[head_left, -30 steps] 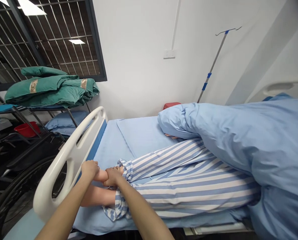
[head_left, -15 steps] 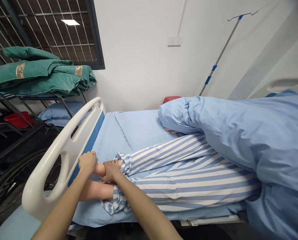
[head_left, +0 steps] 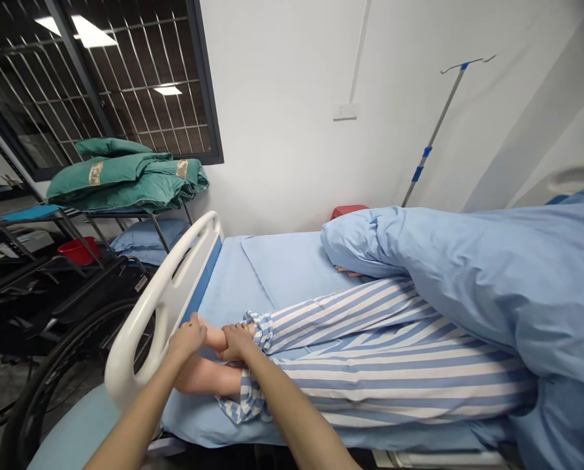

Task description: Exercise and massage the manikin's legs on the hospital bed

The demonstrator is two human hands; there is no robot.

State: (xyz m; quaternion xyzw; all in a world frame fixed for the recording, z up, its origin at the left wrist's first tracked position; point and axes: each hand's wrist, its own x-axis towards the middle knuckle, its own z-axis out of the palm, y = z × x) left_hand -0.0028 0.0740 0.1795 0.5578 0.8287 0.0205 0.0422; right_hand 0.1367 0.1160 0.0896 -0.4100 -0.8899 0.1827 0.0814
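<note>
A figure in blue-and-white striped trousers (head_left: 360, 385) lies on the bed; its smooth bare legs look like a manikin's. My left hand (head_left: 188, 338) is closed around the front of the far foot (head_left: 215, 338), near the bed's footboard. Just to the right, my right hand (head_left: 238, 341) wraps round the ankle of that same leg, below the gathered trouser cuff (head_left: 261, 329). The near leg (head_left: 211, 377) lies on the sheet under my wrists, its foot partly hidden by my left forearm. A blue quilt (head_left: 468, 274) covers the upper body.
The white footboard (head_left: 130, 339) stands close to my left hand. Beyond it are a wheelchair (head_left: 61, 352), a red basin (head_left: 79, 250) and folded green quilts (head_left: 125, 179) on a rack. An IV pole (head_left: 439, 124) rises behind the bed.
The camera view has shifted, so the whole scene sits lower and farther right. Both hands keep their hold on the foot and ankle.
</note>
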